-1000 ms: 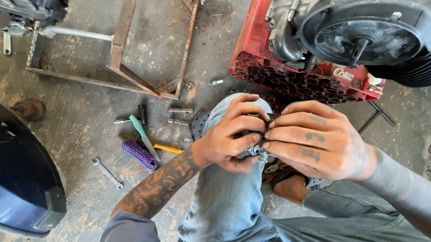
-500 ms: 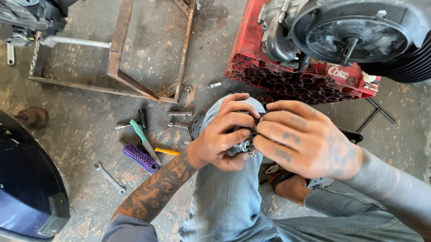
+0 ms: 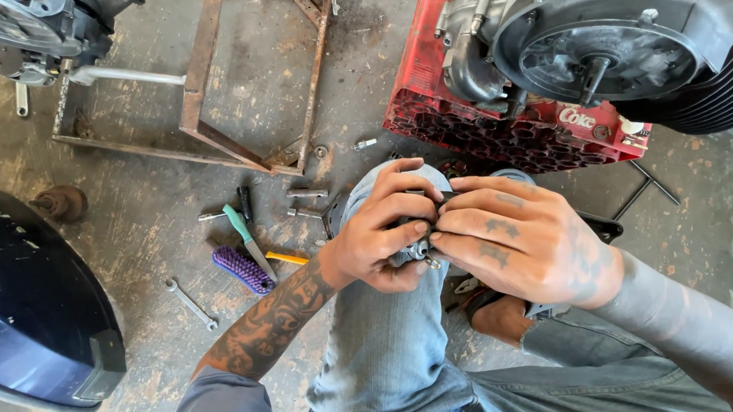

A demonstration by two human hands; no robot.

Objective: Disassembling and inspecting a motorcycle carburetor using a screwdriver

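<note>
**Over the knee, both hands close on a small metal part**

Above the bent, jeans-clad knee [image 3: 396,312], the left hand [image 3: 380,238] and right hand [image 3: 524,240] meet around a small dark metal part [image 3: 422,246], mostly hidden between them. The left hand's fingers curl over its top with the thumb beneath; the right hand's fingertips [image 3: 443,227] pinch it from the other side. What kind of part it is cannot be told.

Compared with a second ago, the hands sit a little lower in view and the left fingers have shifted higher over the part, so the grip looks adjusted rather than released; the work on it appears ongoing.

On the concrete floor [image 3: 135,183] to the left lie a purple brush [image 3: 241,269], a green-handled tool [image 3: 240,228], a wrench [image 3: 191,304] and loose bolts [image 3: 304,202]. A red crate [image 3: 495,134] bears an engine [image 3: 615,39] beyond the hands.
</note>
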